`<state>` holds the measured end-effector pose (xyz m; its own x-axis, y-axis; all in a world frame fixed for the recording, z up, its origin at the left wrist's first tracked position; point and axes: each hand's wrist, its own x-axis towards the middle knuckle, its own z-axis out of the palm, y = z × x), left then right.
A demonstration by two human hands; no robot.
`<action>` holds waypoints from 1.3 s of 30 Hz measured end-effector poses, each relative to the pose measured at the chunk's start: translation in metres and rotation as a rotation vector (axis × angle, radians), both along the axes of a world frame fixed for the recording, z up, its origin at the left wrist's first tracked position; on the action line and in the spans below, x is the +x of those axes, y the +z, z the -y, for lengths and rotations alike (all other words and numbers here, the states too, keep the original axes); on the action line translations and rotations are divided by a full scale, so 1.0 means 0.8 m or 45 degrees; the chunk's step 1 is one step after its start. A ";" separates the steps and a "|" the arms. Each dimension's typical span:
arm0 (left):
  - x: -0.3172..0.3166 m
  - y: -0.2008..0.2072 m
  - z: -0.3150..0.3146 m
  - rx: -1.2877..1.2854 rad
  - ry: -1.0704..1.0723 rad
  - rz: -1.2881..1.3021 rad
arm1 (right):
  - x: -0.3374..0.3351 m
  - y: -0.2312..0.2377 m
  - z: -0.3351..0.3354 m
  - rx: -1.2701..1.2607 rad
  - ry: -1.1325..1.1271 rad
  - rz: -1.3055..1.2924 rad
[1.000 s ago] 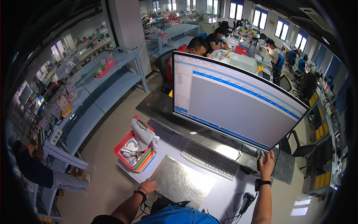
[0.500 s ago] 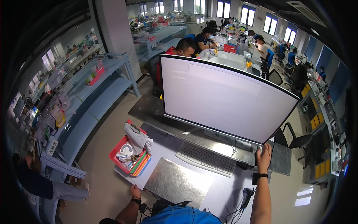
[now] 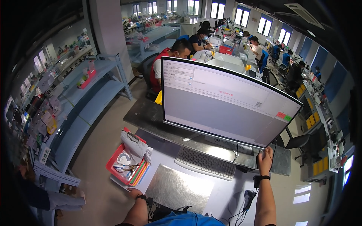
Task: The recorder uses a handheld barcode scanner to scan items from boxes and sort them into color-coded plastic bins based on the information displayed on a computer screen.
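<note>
My right hand (image 3: 265,160) is curled over a dark computer mouse (image 3: 259,159), mostly hidden under the fingers, beside the lower right corner of a large monitor (image 3: 222,98). The screen shows a form with input fields, a grey area and small red and green blocks. My left hand (image 3: 134,193) is at the desk's front left edge, just below a red basket (image 3: 113,167); its fingers are too indistinct to read. The basket holds a clipboard (image 3: 134,140), a white roll-like ring, small tools and coloured folders (image 3: 140,172). A grey keyboard (image 3: 205,163) lies below the monitor.
A shiny metal plate (image 3: 179,188) lies on the white desk. A handheld scanner (image 3: 249,196) with cables stands right of it. Blue shelving (image 3: 94,98) runs along the left, with a person standing near it. Behind the monitor, several people sit at benches; a chair (image 3: 301,142) stands right.
The screen went from nearly blank white to a filled form page. My left hand shifted slightly left along the desk edge. My right hand stays in place; the view turned slightly.
</note>
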<state>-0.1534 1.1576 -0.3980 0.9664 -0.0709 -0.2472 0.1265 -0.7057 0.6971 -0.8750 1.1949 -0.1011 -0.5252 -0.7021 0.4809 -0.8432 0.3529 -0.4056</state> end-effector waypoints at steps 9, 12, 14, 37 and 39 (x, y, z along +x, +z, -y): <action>-0.010 0.012 0.005 0.276 -0.106 0.414 | -0.006 -0.010 0.002 0.043 0.063 -0.005; -0.016 0.018 0.006 0.324 -0.040 0.474 | -0.007 -0.013 0.003 0.050 0.033 -0.023; -0.015 0.017 0.006 0.236 -0.038 0.460 | -0.009 -0.015 0.002 0.059 0.043 0.022; 0.020 -0.047 -0.005 0.816 -0.613 0.440 | -0.003 0.002 0.005 0.107 -0.073 -0.035; 0.032 -0.051 -0.008 0.804 -0.762 0.359 | 0.002 0.013 -0.005 -0.210 0.108 -0.105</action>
